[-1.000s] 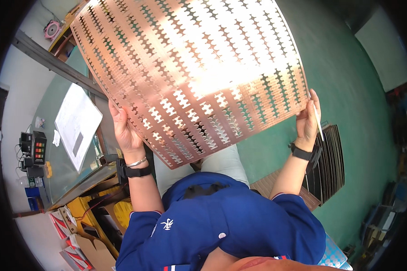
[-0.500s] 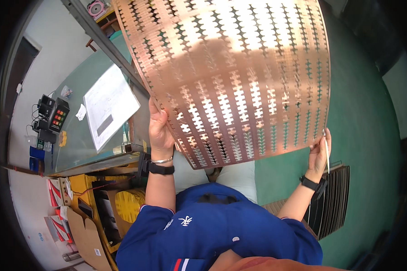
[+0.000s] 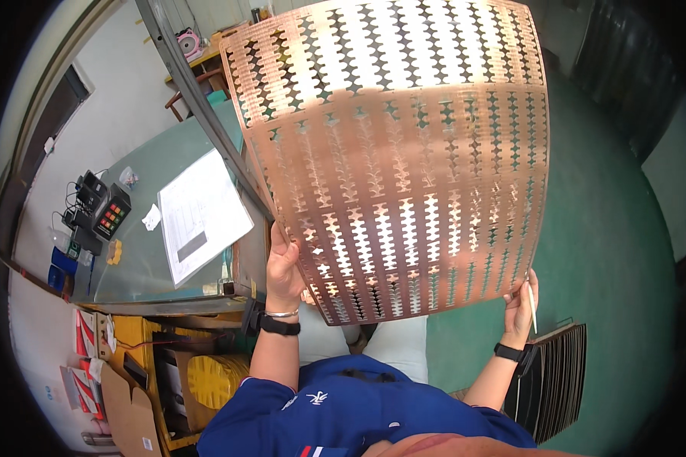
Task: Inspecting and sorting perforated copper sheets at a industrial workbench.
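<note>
Copper-coloured perforated sheet (image 3: 404, 160), large, thin, held up in front of the person w/ both hands, well above the green floor (image 3: 610, 251). Fills most of the view. Rows of small notched cut-outs in columns; light shines through upper and lower bands, middle band looks duller. Surface reflective, slight bow across width.

Handling (judgement): light but floppy, bends under own weight; cut edges prob. sharp; easily creased. Best gripped at opposite lower edges, as now, kept near vertical.

Glass-topped table (image 3: 129, 251) to the left, w/ white paper (image 3: 202, 213) and small black device (image 3: 108, 217). Stack of dark sheets (image 3: 556, 373) at lower right, on floor.

Left hand (image 3: 286, 266): fingers curled, pinching sheet's lower-left edge. Right hand (image 3: 520, 301): fingers straight, pressed together along lower-right edge; thumb not visible, so exact grip there cannot tell
</note>
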A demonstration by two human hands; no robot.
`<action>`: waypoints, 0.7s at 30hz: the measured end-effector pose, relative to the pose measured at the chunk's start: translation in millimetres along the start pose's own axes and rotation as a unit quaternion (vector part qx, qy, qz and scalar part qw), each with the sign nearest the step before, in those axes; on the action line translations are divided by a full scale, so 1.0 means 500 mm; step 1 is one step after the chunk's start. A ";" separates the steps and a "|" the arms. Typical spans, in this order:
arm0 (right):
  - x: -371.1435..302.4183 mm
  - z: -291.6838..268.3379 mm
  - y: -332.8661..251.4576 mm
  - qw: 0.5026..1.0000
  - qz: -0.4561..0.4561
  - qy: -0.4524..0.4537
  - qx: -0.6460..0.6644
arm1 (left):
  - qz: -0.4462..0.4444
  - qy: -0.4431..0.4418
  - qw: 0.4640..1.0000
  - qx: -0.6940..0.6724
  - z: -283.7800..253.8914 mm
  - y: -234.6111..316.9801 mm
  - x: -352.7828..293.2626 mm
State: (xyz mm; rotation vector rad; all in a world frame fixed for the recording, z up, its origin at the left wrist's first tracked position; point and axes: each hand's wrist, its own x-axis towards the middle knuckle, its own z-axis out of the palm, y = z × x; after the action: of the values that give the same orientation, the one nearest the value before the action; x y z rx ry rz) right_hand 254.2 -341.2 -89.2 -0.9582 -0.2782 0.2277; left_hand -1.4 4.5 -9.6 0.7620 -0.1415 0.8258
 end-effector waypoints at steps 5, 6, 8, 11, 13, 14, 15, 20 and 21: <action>-0.001 -0.016 0.011 1.000 0.027 -0.017 -0.002 | -0.004 0.023 1.000 0.000 0.000 -0.010 0.004; -0.001 -0.019 0.016 0.999 0.029 -0.017 -0.003 | -0.009 0.038 0.999 -0.007 0.003 -0.013 0.006; -0.016 0.014 0.025 0.972 0.065 0.020 0.224 | -0.018 0.060 0.998 -0.019 0.007 -0.032 0.014; -0.058 0.040 0.078 0.950 0.150 -0.096 0.256 | -0.028 0.128 0.989 -0.072 0.016 -0.086 0.023; -0.100 0.093 0.107 0.940 0.177 -0.142 0.254 | -0.040 0.130 0.986 -0.098 0.018 -0.128 0.026; -0.113 0.117 0.112 0.945 0.185 -0.124 0.241 | -0.042 0.139 0.985 -0.098 0.015 -0.150 0.027; -0.121 0.142 0.111 0.948 0.195 -0.108 0.225 | -0.056 0.145 0.983 -0.102 0.009 -0.166 0.027; -0.102 0.159 0.089 0.975 0.140 0.036 0.169 | -0.113 0.140 0.981 -0.073 0.038 -0.239 0.039; -0.088 0.147 0.084 0.974 0.135 0.052 0.172 | -0.125 0.138 0.981 -0.049 0.048 -0.252 0.044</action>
State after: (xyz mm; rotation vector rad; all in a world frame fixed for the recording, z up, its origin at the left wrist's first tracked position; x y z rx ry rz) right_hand 185.7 -275.0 -89.6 -0.6583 -0.0078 0.4570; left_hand 107.0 -52.7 -53.7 0.5528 0.1584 0.6722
